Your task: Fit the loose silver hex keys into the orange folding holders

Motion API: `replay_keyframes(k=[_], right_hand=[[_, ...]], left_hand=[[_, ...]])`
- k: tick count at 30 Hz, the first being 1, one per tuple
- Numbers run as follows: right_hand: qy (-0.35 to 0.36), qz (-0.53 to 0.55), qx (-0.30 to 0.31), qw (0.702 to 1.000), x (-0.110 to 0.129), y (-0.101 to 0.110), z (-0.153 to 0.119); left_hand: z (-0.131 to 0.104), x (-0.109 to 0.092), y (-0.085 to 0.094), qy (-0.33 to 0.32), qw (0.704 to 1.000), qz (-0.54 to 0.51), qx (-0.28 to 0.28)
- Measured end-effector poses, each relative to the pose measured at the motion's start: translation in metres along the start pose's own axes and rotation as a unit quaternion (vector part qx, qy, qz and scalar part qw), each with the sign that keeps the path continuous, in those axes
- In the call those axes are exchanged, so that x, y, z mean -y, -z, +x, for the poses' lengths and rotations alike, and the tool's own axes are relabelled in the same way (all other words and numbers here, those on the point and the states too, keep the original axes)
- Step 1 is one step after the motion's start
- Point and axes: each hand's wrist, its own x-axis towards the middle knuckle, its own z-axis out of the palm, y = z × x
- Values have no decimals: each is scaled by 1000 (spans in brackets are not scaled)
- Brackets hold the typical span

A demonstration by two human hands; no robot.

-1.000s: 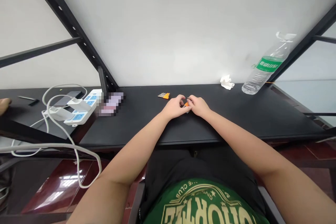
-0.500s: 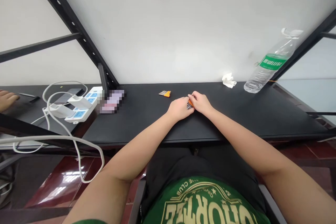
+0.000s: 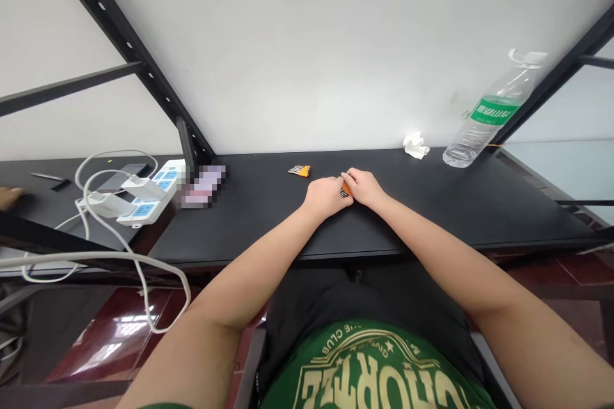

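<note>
Both hands meet over the black table, around a small orange piece with dark and light stripes (image 3: pixel 346 190). My left hand (image 3: pixel 326 197) is closed on it from the left, and my right hand (image 3: pixel 364 186) has its curled fingers on its upper right side. Much of the piece is hidden by the fingers. Behind my left hand, a similar orange piece with pale prongs (image 3: pixel 300 170) lies on the table (image 3: pixel 254 204), touched by neither hand.
A clear bottle with a green label (image 3: pixel 494 110) and a crumpled white tissue (image 3: pixel 415 145) stand near the wall. At left are a white power strip (image 3: pixel 152 203) with cables, a blurred-out flat item (image 3: pixel 206 185) and part of another person's hand (image 3: pixel 9 197).
The view has shifted slightly. My hands keep nearly the same hold on the orange piece. The other person's hand at the left edge has moved further out of view.
</note>
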Motion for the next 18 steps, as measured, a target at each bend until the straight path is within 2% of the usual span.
replay_keyframes(k=[5,10,14,18], right_hand=[[29,-54,-3,998,-5,-4,1],[6,-73,-21,997,-16,3,4],[-3,-83,5,997,-24,8,5],[-18,-145,15,989,-29,13,7]], left_hand=[[0,2,3,-6,1000,-12,-6],[0,9,3,-18,1000,-20,-7],[0,15,5,-28,999,-25,7],[1,20,9,-36,998,-35,35]])
